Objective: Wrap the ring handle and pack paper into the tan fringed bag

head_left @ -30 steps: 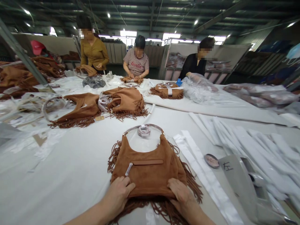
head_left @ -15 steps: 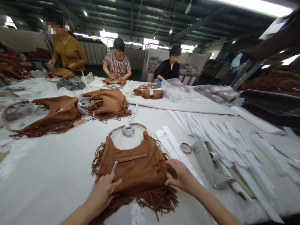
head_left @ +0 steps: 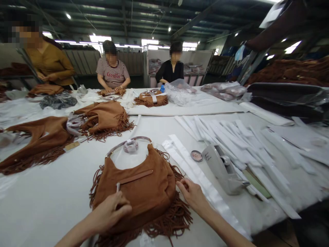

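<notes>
Fringed brown bag under left hand, right hand loose; dispenser handwritten mark unreadable

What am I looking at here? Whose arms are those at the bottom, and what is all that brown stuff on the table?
The picture comes from a small camera worn on a person's head, so you see what that person sees, looking down at their own arms. The left hand rests on a brown bag with stringy fringe along its edge and a round handle on top. The right hand touches the bag's right side, next to long white strips. Neither hand is lifting anything. Everything lies on a big white table. Just past the strips sits a grey tape dispenser. More brown bags lie farther back, and three other people stand at the far side, working with bags too.
</notes>
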{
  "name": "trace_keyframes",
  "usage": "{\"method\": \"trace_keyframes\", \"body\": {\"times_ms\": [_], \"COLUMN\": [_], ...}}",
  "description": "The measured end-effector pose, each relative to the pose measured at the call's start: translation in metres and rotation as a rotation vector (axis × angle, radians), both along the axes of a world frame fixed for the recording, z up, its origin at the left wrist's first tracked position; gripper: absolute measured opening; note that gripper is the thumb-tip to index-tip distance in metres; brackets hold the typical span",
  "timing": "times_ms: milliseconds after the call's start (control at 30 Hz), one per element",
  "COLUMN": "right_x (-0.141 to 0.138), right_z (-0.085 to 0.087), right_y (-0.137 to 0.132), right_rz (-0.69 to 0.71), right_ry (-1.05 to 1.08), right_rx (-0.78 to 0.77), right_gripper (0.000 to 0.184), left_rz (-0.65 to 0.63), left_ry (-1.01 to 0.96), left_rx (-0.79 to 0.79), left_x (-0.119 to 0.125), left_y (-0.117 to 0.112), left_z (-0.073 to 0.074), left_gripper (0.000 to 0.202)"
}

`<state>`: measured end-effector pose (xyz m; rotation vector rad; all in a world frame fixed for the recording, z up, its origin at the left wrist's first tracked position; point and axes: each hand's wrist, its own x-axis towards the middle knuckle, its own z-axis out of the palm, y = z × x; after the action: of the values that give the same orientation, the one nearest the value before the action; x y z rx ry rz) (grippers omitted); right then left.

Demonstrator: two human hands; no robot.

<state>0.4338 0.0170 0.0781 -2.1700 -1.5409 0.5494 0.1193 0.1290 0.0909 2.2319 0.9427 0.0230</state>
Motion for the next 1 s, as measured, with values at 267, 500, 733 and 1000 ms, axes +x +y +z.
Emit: {"method": "trace_keyframes", "body": {"times_ms": [267,500,733,1000], "right_x": [-0.007,-0.003,0.001,0.008], "right_z": [0.003,0.007,-0.012,-0.033], "right_y": [0.028,0.049,0.056,0.03], "right_rz": [-0.019,0.033,0.054,0.042], "right_ry": [-0.006,0.028,0.163,0.189], "right_rx": [-0.252,-0.437,-0.457,-0.295], "right_gripper": [0.041,0.034,0.027,0.04], "left_rz": [-0.247,-0.262,-0.304,-0.448], "left_ry": [-0.208,-0.124,-0.094,-0.058], "left_rx": [0.076,0.297,0.342,0.41], "left_x": [0.128,0.132,0.131,0.121], "left_y": [0.025,0.025,0.032,0.042], "left_z": [-0.022,-0.065,-0.077,-0.079], "left_gripper": [0.022,0.026,0.032,0.04]}}
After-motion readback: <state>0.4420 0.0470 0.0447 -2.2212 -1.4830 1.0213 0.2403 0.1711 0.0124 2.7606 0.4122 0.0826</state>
